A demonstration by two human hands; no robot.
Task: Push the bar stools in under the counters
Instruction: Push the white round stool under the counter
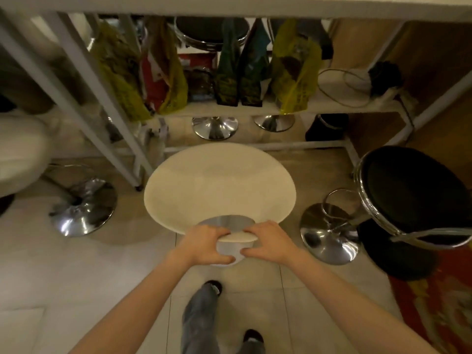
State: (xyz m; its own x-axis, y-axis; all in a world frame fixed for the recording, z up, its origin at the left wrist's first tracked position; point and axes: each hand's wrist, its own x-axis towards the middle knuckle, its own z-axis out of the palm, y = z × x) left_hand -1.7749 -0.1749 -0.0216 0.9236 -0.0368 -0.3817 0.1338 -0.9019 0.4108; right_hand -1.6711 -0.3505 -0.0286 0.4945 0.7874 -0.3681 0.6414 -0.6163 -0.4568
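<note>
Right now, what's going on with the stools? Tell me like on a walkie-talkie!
Left hand and right hand both grip the white stool at its near edge. Seat not yet under the counter. White shelf frame sits straight ahead.

I have a single view, from a wide-angle camera on the person's head, tilted steeply down and forward so it looks along both forearms to the floor (pixel 76 277). It sits close above the white stool (pixel 219 185), with the counter edge (pixel 229 6) running along the top of the picture. Straight lines bow near the picture's edges.
</note>
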